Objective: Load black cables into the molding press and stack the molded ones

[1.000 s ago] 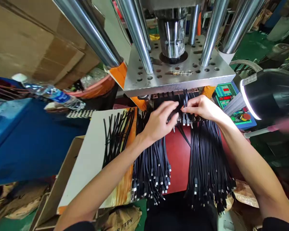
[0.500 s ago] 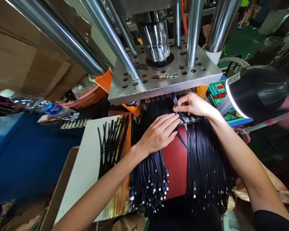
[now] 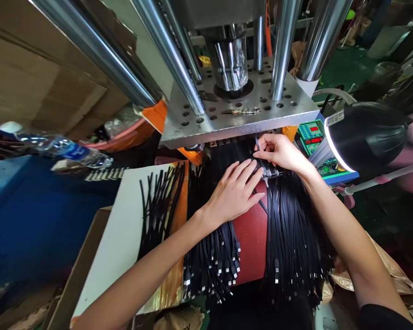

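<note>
Under the front edge of the press plate, my right hand (image 3: 281, 152) pinches a black flat cable (image 3: 257, 143) between thumb and fingertips. My left hand (image 3: 237, 191) lies palm down with its fingers stretched out, fingertips at the metal mould (image 3: 270, 173) and the cable ends there. Part of the mould is hidden by both hands. Below it hang two bundles of black cables with silvery plugs: a left bundle (image 3: 213, 256) partly beneath my left forearm, and a right bundle (image 3: 292, 233). A red surface (image 3: 250, 238) shows between them.
Steel columns and the thick press plate (image 3: 241, 123) stand above my hands. A black lamp (image 3: 368, 133) shines from the right, beside a control panel (image 3: 311, 135). More cable pieces (image 3: 158, 201) lie on a white board (image 3: 113, 233) at left. A plastic bottle (image 3: 72, 153) lies farther left.
My left hand's fingers have spread apart and shifted slightly right. The right hand has drawn its pinched cable a little to the right. The camera view has shifted slightly.
</note>
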A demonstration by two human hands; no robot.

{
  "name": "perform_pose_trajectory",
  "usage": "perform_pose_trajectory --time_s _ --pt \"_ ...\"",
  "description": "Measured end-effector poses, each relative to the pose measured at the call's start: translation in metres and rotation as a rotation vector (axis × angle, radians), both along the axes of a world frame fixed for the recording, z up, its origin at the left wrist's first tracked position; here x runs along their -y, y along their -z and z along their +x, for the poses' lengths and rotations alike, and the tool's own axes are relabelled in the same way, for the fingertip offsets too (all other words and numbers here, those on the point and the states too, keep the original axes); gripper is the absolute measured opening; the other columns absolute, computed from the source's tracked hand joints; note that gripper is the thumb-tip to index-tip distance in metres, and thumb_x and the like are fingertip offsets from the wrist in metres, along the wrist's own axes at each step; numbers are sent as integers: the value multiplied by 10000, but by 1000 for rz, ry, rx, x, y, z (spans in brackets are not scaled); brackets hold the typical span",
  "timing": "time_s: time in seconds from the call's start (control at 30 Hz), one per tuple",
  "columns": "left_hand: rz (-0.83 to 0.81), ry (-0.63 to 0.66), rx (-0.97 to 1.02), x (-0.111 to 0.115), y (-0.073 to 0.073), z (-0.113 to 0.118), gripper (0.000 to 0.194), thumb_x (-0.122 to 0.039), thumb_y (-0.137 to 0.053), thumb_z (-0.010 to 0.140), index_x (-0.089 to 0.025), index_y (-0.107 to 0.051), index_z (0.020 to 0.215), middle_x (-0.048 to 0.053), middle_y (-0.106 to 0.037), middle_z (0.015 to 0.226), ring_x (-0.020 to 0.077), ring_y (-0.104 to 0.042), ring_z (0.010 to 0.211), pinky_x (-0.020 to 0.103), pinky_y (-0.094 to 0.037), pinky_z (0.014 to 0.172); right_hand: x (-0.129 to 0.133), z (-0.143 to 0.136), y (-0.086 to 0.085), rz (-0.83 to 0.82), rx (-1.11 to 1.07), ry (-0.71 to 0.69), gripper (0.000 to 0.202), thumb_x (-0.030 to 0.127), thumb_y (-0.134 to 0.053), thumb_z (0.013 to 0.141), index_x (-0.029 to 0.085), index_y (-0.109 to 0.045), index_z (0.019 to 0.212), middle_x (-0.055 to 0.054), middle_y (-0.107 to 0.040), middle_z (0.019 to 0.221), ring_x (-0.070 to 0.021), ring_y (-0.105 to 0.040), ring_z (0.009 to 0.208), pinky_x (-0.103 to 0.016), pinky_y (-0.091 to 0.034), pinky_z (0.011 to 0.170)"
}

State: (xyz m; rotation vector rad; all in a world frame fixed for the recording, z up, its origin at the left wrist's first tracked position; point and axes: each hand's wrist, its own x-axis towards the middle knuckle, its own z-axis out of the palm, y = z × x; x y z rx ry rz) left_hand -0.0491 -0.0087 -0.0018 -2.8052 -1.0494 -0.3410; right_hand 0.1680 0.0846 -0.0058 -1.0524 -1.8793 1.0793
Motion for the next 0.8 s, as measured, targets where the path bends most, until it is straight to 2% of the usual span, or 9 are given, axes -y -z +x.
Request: perform_pose_trajectory --time_s 0.1,0.2,0.23,0.3,0.4,0.5,0.63,0.73,0.8 --pt "-12 -100 -45 8 0 9 608 -453 -552 1083 -105 -532 1581 215 -475 1669 375 -430 1571 571 -343 1308 3 -5 1 124 88 141 173 314 -776 873 171 -692 920 9 -697 742 -134 -566 574 -279 -453 581" --pt "-13 -196 -82 14 3 19 647 -449 -563 1076 -107 -481 1618 240 -403 1706 407 -362 1604 619 -321 1298 21 -7 1 350 220 328 294 252 -683 956 136 -719 1223 -78 -750 971 -194 -645 783 -329 -508 746" --pt "-14 -207 -94 16 4 22 672 -466 -566 1072 -94 -471 1623 256 -383 1711 423 -343 1610 637 -316 1292 30 -6 0 417 308 339 342 231 -618 996 138 -702 1314 -110 -740 1062 -218 -651 869 -347 -508 793" --pt "-29 -206 -103 17 4 25 730 -527 -552 1067 -61 -463 1621 280 -357 1714 444 -315 1617 658 -303 1290 48 -1 -2 519 561 275 393 173 -490 1046 171 -712 1370 -147 -697 1154 -260 -623 986 -380 -484 847" --pt "-77 -189 -78 8 -3 24 740 -565 -470 1088 -44 -467 1614 269 -355 1718 419 -317 1622 634 -289 1306 62 3 -9 569 897 175 432 154 -436 1066 205 -747 1362 -158 -662 1118 -291 -580 998 -399 -438 844" --pt "-141 -207 -37 -16 -14 19 666 -487 -394 1118 -48 -457 1614 235 -386 1714 360 -343 1621 591 -299 1314 50 -4 -17 490 1022 190 454 213 -398 1103 194 -702 1439 -175 -655 1137 -300 -588 1016 -402 -435 861" --pt "-207 -227 -7 -61 -19 17 622 -385 -380 1115 -6 -431 1606 247 -394 1706 344 -366 1610 599 -293 1313 16 -23 -22 361 1060 242 507 211 -354 1103 192 -606 1543 -225 -634 1325 -323 -636 1112 -414 -484 906" --pt "-152 -244 47 -94 -15 25 550 -308 -399 1099 22 -516 1523 279 -516 1613 354 -477 1533 582 -300 1305 -13 -31 -22 342 1066 252 520 165 -342 1077 128 -601 1526 -260 -638 1396 -357 -640 1207 -429 -513 938" --pt "-135 -307 72 -111 -15 32 497 -289 -389 1098 26 -597 1422 297 -621 1491 365 -576 1433 571 -368 1261 -29 -34 -24 328 1063 246 498 155 -336 1067 97 -653 1447 -261 -672 1370 -373 -648 1213 -450 -521 950"
